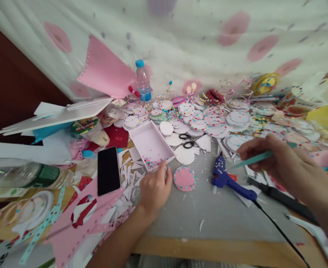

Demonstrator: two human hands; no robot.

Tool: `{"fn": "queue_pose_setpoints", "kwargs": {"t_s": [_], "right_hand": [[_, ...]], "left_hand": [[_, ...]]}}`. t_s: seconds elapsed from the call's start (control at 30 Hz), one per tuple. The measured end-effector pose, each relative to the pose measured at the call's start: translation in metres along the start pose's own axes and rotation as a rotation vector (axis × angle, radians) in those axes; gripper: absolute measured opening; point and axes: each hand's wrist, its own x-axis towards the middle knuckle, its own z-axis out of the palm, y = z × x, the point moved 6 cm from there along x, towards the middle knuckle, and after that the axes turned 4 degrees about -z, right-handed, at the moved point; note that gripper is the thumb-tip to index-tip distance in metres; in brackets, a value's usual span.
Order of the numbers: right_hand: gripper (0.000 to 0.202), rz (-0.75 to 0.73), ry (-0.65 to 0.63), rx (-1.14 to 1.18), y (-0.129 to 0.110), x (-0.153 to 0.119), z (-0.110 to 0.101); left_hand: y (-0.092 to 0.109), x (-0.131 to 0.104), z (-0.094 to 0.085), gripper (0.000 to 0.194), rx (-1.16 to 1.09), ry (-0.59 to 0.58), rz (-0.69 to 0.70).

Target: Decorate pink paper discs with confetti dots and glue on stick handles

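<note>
Resting knuckles-up on the grey mat (pixel 208 212), the left hand (pixel 154 188) has its fingers curled loosely together, the fingertips touching the near corner of the shallow white box (pixel 152 143). That box lies open and tilted across the table, and a scatter of tiny coloured dots has gathered in its near end; the rest of its floor is bare. Just right of the hand lies a pink disc (pixel 184 178) edged with dots, flat on the mat and apart from the fingers. The right hand (pixel 276 156) hovers further right, fingers pinched on a thin teal stick (pixel 253 159) whose tip points left toward the blue glue gun (pixel 228 180). The gun lies on its side, its black cord running off toward the wooden table edge (pixel 217 251). Behind the box a water bottle (pixel 143 82) stands upright with its cap on; another lies on its side at far left. Open room is only the mat between the hands and the near edge; decorated discs, scraps and a phone (pixel 108 170) crowd everything else.
</note>
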Motion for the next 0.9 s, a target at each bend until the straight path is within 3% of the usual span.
{"fn": "queue_pose_setpoints", "kwargs": {"t_s": [0.1, 0.27, 0.5, 0.7, 0.9], "right_hand": [[0.057, 0.031, -0.108, 0.188, -0.009, 0.017, 0.013], [0.064, -0.047, -0.251, 0.132, -0.030, 0.042, 0.043], [0.022, -0.316, -0.525, 0.048, -0.056, 0.043, 0.113], [0.015, -0.643, -0.516, -0.206, -0.059, 0.036, 0.138], [0.020, -0.720, -0.537, -0.484, -0.055, 0.029, 0.143]], "left_hand": [[0.003, -0.001, -0.001, 0.016, 0.014, 0.026, 0.034], [0.007, -0.006, -0.001, 0.014, 0.015, 0.015, 0.042], [0.012, -0.013, 0.002, 0.013, -0.066, -0.048, 0.064], [0.011, -0.009, 0.001, 0.013, -0.068, -0.066, 0.041], [0.010, -0.009, 0.000, 0.013, -0.056, -0.070, 0.024]]}}
